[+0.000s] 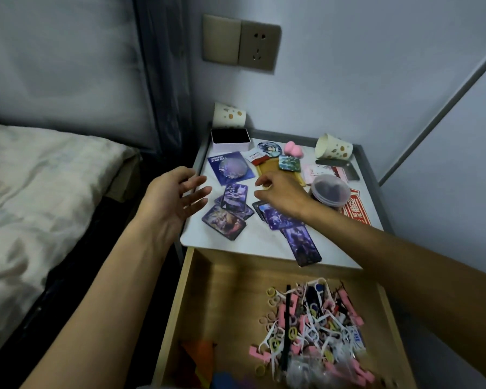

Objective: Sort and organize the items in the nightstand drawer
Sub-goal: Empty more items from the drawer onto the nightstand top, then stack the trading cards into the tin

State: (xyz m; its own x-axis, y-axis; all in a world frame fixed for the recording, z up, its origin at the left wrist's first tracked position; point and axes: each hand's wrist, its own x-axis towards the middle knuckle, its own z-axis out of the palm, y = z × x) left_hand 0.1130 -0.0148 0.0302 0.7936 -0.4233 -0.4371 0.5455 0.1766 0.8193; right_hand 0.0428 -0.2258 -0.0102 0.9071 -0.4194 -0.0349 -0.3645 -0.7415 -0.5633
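Hovering by the cards [230,211], the left hand [177,197] is spreading open; the right hand [281,192] is curling loosely, empty. Cards are lying on the nightstand [253,241] beside a bed [40,192].

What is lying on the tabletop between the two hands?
In the head view, a small heap of purple picture cards lies between the left hand and the right hand.

An open wooden drawer [222,290] juts before the white nightstand top [258,240], a heap of pink-and-white plastic picks [314,329] in its right half. On top, purple picture cards [224,224] lie in front, a white square box [230,146] back left, a spotted paper cup [333,147] back right.
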